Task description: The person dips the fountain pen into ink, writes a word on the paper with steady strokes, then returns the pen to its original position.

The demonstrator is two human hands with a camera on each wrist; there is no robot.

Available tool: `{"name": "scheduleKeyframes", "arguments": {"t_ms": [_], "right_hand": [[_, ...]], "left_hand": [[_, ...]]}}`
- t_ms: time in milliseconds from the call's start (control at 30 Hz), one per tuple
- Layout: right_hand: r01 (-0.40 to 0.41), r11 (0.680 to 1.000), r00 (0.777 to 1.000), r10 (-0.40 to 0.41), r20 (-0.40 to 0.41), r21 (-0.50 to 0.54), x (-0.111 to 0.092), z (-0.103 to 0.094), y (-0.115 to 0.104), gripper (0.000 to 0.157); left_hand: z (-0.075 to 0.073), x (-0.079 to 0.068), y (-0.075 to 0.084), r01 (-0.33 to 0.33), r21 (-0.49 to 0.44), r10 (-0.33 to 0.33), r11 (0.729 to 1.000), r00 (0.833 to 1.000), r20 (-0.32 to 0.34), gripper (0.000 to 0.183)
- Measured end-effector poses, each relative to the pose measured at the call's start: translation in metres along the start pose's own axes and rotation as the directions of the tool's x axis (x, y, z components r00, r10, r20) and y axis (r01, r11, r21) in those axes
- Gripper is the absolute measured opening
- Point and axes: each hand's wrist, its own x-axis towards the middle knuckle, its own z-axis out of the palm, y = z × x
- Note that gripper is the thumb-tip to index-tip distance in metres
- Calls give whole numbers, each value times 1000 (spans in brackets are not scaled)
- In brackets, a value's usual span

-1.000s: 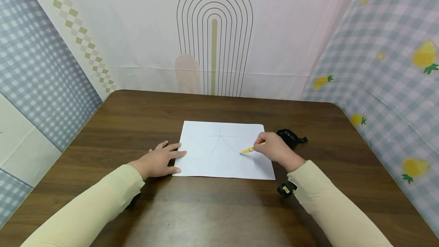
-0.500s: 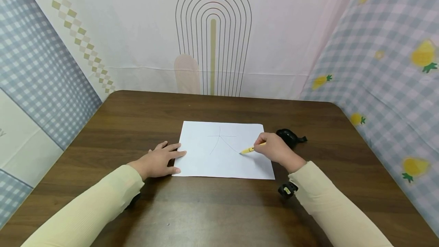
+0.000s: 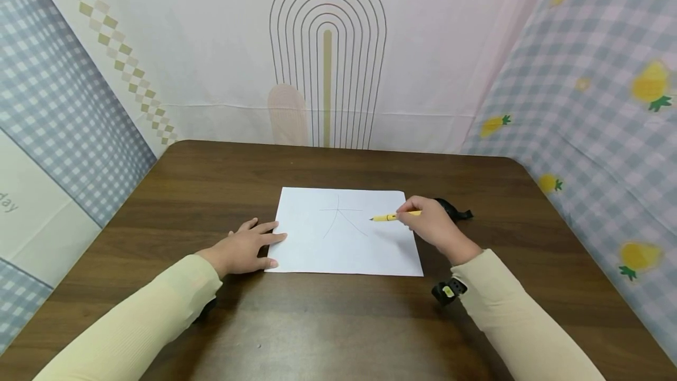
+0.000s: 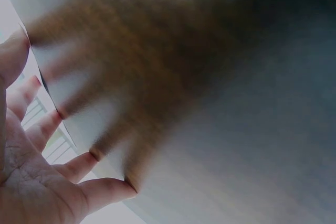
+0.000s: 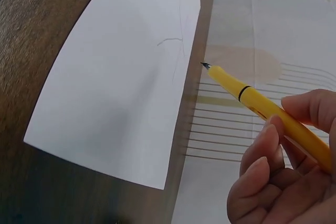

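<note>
A white sheet of paper [image 3: 317, 254] lies on the brown table, with thin strokes drawn on it: an upright line crossed by a level one, and two slanting lines spreading below. My left hand [image 3: 243, 250] rests at the sheet's left edge, fingers spread and fingertips on the paper; the left wrist view shows its palm side [image 4: 42, 187]. In my right hand [image 3: 431, 222] a yellow pen [image 3: 385, 217] is pinched between thumb and fingers. Its dark tip stands off the paper, right of the strokes. The right wrist view shows the pen [image 5: 257, 103] from below.
Behind my right hand a black rounded object [image 3: 449, 209] with a short tail lies partly hidden on the table [image 3: 222, 175]. A patterned white cloth [image 3: 217, 63] hangs behind the table, and checked cloth [image 3: 597, 110] hangs at the right.
The pen tip has left the end of the right slanting stroke and risen off the paper. My right hand moved slightly up and right. The left hand stayed in place.
</note>
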Motion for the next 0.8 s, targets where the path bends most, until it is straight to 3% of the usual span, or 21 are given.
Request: {"name": "scheduleKeyframes", "arguments": {"t_ms": [800], "right_hand": [[9,991,992,8,-125,136,-4,-28,32,23]], "left_hand": [[0,2,1,14,17,-15,1000,1000,19,61]]}}
